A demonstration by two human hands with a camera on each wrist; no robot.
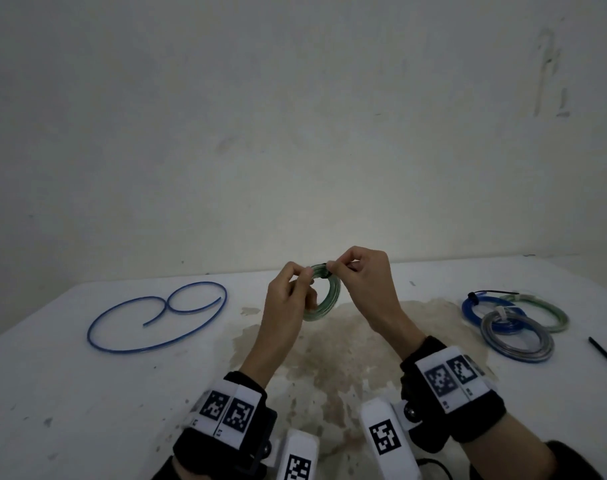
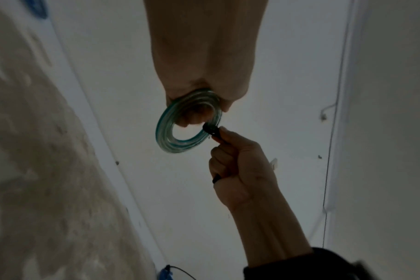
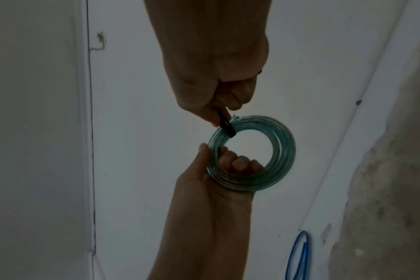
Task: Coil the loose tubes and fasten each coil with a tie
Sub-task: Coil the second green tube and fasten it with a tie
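Head view, from left to right: a loose blue tube [image 1: 156, 317] lies in open curls on the left part of the white table [image 1: 70, 393], well apart from the hands. At the middle, above a brownish stain [image 1: 333, 368] on the tabletop, both hands hold a green coil [image 1: 324, 294] up off the table. The left hand [image 1: 288, 306] grips the coil's near side, thumb on the outside and curled fingers passing through the ring, as the right wrist view shows plainly. The right hand [image 1: 364, 282] pinches a black tie [image 1: 326, 266] between thumb and forefinger at the top of the coil; the tie is wrapped round the strands there, and its tail runs back into the curled fingers. The two hands are close together, nearly touching at the top of the coil.

Farther right, three finished coils lie on the table in a small overlapping group: a blue coil [image 1: 475, 306] bound by a black tie, a pale green coil [image 1: 551, 313] behind, and a grey coil [image 1: 517, 337] at the front. Near the right edge lies a spare black tie [image 1: 605, 355].
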